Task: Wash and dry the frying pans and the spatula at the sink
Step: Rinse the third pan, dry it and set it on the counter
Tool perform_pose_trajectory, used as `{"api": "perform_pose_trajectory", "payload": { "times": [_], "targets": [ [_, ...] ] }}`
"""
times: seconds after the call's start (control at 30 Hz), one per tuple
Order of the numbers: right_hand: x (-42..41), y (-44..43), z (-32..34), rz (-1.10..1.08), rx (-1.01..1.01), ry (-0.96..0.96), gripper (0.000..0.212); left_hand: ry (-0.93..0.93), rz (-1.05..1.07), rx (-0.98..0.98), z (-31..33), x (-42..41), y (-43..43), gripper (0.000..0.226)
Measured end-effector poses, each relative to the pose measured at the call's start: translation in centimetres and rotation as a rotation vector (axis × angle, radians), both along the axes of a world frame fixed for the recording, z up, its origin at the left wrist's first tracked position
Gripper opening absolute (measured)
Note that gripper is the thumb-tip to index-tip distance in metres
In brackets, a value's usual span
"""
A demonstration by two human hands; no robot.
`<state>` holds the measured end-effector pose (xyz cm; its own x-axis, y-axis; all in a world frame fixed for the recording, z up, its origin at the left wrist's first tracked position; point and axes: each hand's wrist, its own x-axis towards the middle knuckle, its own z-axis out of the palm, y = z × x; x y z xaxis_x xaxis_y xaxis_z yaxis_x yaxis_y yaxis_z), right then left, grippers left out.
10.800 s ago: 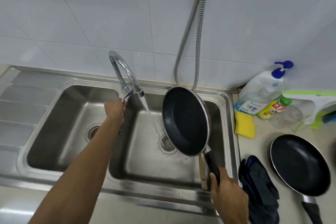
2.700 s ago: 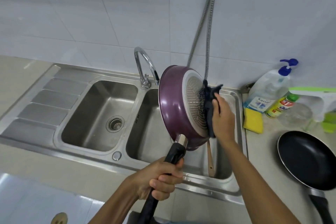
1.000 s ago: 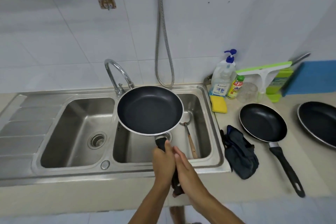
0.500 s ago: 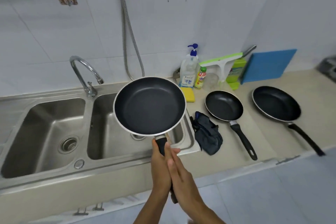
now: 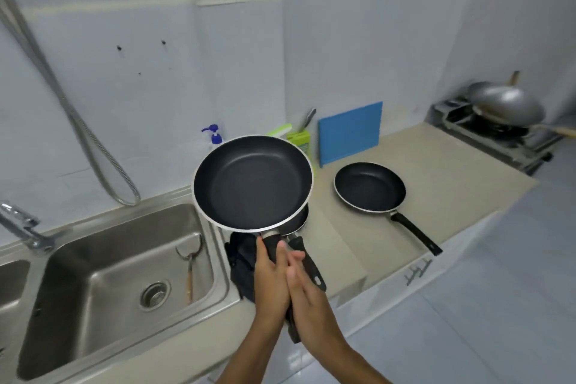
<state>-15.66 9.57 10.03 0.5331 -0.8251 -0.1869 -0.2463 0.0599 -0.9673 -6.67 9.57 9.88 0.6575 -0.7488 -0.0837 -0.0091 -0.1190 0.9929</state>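
Between the straight, pressed-together fingers of the left hand and right hand, the handle of a frying pan is being clamped. Beyond the fingertips the pan is hovering over a second pan and a dark cloth. Left of the fingers, the spatula is lying in the sink; right, a third pan is resting on the counter.

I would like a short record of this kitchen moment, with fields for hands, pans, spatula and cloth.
held pan: handle pressed between both palms, inside facing camera
left hand: flat against the handle
right hand: flat against the handle, opposite side
second pan: on counter, mostly hidden behind held pan
third pan: on counter, farther right
spatula: lying in the sink basin
cloth: on counter beside sink
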Motion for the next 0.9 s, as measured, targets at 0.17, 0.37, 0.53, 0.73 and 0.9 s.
{"api": "perform_pose_trajectory", "payload": {
  "times": [0.17,0.37,0.53,0.73,0.9],
  "targets": [
    [-9.2,-7.0,-0.2,-0.103,-0.011,-0.056,0.043,-0.022,-0.083,-0.016,1.0,-9.3,-7.7,0.018],
    [-19.2,-15.4,0.0,-0.217,-0.047,-0.019,0.041,-0.026,-0.212,-0.058,1.3,-19.5,-16.8,0.018],
    [-25.1,-22.7,-1.5,-0.338,-0.023,-0.044,0.050,0.032,-0.323,-0.039,0.6,-25.8,-25.2,0.016],
    [-30.8,-33.6,-4.0,-0.426,0.076,0.033,0.057,0.043,-0.382,0.006,-3.4,-31.6,-36.9,0.018],
    [-35.9,-44.6,-5.5,-0.427,0.137,0.140,0.061,0.167,-0.368,0.077,-6.9,-36.7,-48.0,0.016]
  ]
}}
